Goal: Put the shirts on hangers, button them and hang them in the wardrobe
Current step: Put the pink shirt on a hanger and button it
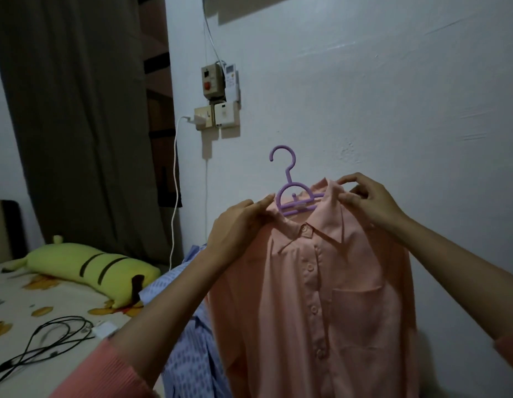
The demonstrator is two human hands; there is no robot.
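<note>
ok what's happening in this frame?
A person holds a peach shirt up on a purple hanger in front of a wall. The left hand grips one shoulder of the shirt; the right hand pinches the collar. The front looks buttoned. A blue patterned shirt lies on the bed beside it.

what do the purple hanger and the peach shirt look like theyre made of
Purple hanger: looks like moulded plastic, smooth with a slight sheen, one uniform colour and rounded bars.
Peach shirt: seems a thin, light woven fabric, matte, draping in soft folds and wrinkles; the exact fibre cannot be told. Its buttons look like matching plastic.
</note>
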